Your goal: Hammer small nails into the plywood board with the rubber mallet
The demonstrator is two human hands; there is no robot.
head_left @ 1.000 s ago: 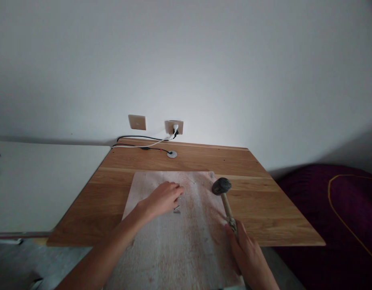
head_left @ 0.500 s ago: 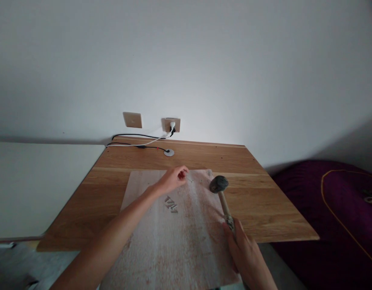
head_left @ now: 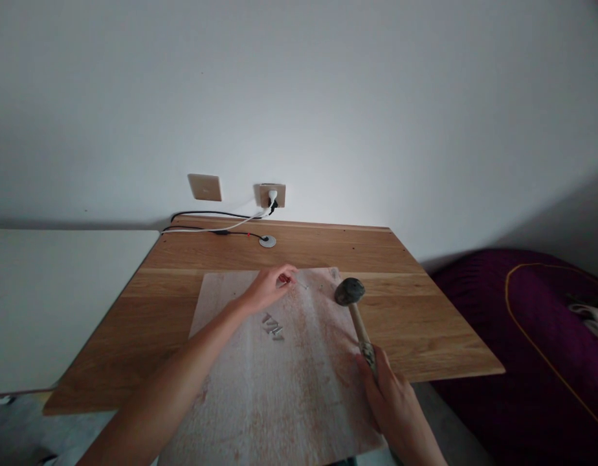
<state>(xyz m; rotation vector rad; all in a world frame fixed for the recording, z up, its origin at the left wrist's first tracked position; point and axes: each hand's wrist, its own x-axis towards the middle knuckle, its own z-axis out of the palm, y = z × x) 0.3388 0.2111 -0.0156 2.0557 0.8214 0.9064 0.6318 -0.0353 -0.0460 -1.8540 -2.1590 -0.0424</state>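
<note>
My right hand [head_left: 389, 391] is closed around the wooden handle of a mallet [head_left: 350, 292] with a dark, rounded head. That head hovers near the right edge of a pale, worn wooden board [head_left: 279, 395]. Over the board's far part, my left hand [head_left: 272, 286] has its fingers pinched on a thin, light nail [head_left: 301, 284], which slants out to the right of the fingertips. Nearer to me, a small pile of grey metal nails [head_left: 273, 327] lies on the board, below my left hand.
Under the board is a wooden table [head_left: 425, 323] against a white wall. Black and white cables [head_left: 216, 230] run along its back to a wall socket [head_left: 272, 195] and a round grommet [head_left: 267, 241]. A white panel [head_left: 66, 304] stands left, a purple beanbag-like seat [head_left: 478, 310] right.
The whole view has shifted slightly. Both hands keep nearly the same pose over the board, the left still pinching the nail and the right still gripping the mallet.
</note>
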